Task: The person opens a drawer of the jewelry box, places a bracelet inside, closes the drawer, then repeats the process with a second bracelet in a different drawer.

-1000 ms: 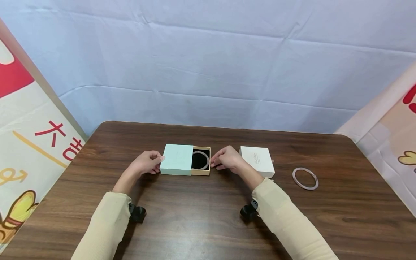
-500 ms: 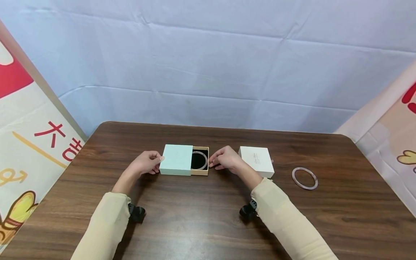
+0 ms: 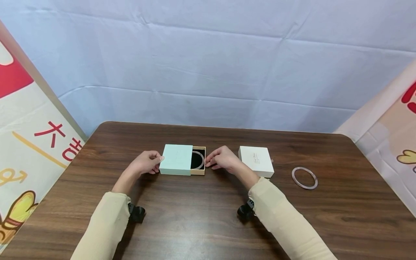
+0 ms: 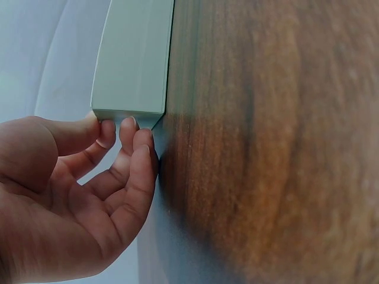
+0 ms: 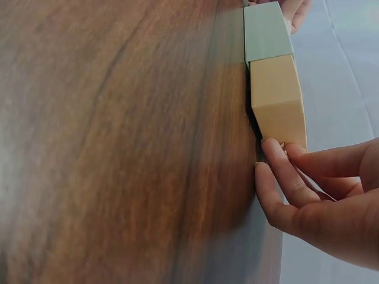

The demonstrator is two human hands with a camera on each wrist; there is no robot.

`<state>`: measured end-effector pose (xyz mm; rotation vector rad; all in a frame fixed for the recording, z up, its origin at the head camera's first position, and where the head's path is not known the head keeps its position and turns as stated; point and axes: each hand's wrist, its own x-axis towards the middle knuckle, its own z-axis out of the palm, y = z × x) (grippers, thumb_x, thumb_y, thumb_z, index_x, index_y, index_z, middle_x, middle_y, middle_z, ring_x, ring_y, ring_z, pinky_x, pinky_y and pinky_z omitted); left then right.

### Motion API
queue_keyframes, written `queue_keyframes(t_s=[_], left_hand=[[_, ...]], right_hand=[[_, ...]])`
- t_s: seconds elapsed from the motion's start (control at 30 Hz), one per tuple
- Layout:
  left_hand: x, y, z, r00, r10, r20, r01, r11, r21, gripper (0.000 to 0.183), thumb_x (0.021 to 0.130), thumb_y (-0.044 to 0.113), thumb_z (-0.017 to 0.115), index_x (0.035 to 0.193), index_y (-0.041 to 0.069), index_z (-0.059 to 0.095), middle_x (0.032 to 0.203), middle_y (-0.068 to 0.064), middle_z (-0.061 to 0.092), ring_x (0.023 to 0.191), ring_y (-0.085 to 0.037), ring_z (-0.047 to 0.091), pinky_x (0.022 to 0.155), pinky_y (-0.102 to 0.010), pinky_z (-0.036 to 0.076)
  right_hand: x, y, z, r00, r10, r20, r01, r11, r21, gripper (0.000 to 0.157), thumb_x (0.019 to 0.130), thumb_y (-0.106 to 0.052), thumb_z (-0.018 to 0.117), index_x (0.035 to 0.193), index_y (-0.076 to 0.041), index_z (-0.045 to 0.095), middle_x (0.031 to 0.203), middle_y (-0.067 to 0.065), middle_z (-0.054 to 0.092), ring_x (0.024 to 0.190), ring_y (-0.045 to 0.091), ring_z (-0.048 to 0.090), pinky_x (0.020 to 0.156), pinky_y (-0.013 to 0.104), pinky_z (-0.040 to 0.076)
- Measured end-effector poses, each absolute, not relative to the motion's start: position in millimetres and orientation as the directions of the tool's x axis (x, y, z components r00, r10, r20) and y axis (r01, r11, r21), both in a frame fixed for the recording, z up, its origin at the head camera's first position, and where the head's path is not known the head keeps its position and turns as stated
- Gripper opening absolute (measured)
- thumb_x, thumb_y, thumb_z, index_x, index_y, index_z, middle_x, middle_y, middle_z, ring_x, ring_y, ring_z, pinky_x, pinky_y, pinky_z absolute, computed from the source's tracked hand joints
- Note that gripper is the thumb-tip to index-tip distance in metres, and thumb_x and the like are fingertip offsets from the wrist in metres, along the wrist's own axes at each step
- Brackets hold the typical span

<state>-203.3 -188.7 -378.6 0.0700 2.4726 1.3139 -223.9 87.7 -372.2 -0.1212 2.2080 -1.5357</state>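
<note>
Drawer Half-Sheathed, Pointed Right

The pale-green sleeve (image 3: 176, 159) is laid flat on the wood-grained table (image 3: 195, 220), its long axis with the tan drawer (image 3: 198, 172) set left to right, the drawer's exposed end pointed right. A smooth, round grey ring (image 3: 203, 160) is seated on black lining. The sleeve's left end is touched by the left hand (image 3: 147, 161), the drawer's outer end by the right hand (image 3: 223, 159); fingers are bent, but whether either is gripping cannot be told.
</note>
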Motion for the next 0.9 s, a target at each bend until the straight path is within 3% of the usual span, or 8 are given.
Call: queue_keyframes(t_s=[0.9], left_hand=[[-203.9, -188.6, -379.6, -0.943, 0.202, -0.265, -0.108, 0.569, 0.816, 0.024, 0.098, 0.018, 0.045, 0.084, 0.000, 0.052, 0.074, -0.011, 0.053, 0.068, -0.020, 0.054, 0.061, -0.031, 0.048]], right_hand=[[-223.7, 73.3, -372.4, -0.874, -0.368, -0.317, 0.173, 0.374, -0.911, 0.018, 0.085, 0.015, 0.049, 0.097, 0.013, 0.062, 0.096, 0.020, 0.063, 0.090, 0.029, 0.063, 0.073, 0.036, 0.052]])
